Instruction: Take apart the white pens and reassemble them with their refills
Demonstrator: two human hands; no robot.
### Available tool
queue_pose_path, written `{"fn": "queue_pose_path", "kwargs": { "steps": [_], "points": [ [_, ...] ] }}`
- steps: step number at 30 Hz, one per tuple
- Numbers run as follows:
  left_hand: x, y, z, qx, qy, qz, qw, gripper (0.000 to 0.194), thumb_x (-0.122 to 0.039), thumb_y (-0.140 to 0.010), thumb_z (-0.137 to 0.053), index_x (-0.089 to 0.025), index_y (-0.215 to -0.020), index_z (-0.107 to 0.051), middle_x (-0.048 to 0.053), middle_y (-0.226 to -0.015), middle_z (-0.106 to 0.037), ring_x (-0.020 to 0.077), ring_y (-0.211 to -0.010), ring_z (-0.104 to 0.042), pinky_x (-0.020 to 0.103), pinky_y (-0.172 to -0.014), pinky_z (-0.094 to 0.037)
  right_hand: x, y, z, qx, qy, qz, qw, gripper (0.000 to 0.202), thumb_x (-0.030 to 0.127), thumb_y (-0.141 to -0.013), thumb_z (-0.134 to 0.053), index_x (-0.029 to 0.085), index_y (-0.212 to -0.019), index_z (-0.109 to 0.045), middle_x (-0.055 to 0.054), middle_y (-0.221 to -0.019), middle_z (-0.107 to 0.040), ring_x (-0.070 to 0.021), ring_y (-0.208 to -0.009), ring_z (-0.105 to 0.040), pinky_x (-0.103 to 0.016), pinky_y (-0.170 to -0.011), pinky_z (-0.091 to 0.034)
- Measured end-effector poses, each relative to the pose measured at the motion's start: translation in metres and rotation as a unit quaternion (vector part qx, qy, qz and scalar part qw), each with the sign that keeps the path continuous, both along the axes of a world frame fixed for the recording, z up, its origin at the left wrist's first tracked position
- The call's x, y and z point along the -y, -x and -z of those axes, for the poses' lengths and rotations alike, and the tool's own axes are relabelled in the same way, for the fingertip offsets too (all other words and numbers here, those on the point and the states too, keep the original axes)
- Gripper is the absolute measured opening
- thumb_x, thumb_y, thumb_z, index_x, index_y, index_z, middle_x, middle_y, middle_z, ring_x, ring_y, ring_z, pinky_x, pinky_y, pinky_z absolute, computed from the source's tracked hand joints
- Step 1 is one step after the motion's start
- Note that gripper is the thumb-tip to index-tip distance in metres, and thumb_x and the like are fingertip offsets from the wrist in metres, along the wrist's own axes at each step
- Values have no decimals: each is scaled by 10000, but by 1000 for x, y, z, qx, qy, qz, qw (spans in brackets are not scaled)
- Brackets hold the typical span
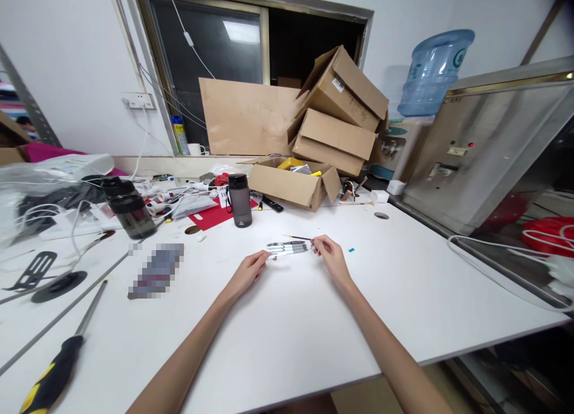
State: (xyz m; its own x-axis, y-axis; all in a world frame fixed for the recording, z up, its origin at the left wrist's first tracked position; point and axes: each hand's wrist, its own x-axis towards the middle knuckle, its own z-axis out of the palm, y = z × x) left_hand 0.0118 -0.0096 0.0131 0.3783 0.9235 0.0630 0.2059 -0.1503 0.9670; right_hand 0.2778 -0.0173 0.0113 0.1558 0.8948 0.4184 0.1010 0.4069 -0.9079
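Note:
Several grey and white pens [289,247] lie side by side in a flat row between my hands, over the white table. My left hand [250,271] pinches the row at its left end with thumb and fingers. At the right end, the closed fingertips of my right hand [332,257] grip the pens. Whether a clear wrapper surrounds them is too small to tell. Just behind the row is a thin dark stick with a yellow tip [299,238]. A small blue scrap [351,250] lies right of my right hand.
A grey bottle [240,201] and an open cardboard box [287,185] stand behind my hands. To the left are a dark bottle [130,209], a blurred-out flat object [156,271] and a screwdriver [63,366]. A metal cabinet [488,145] borders the table's right side.

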Motion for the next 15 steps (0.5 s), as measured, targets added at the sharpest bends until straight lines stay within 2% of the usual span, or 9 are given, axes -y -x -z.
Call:
{"fn": "queue_pose_path", "kwargs": {
  "steps": [6, 15],
  "points": [
    [2, 0, -3, -1, 2, -6, 1000, 513, -673, -909, -508, -175, -908, -632, -74, -641, -258, 116, -547, -234, 233, -504, -208, -1, 0, -2, -33, 30, 2, 999, 371, 557, -845, -628, 211, -727, -689, -43, -794, -696, -182, -696, -578, -306, -663, -458],
    [0, 0, 2, -2, -9, -19, 1000, 535, -684, -899, -507, -175, -949, -663, -78, -631, -259, 115, -537, -233, 226, -498, -224, 3, 0, -4, -73, 60, 16, 995, 402, 555, -835, -623, 202, -645, -653, -40, -728, -663, -171, -653, -548, -298, -632, -424]
  ]
}}
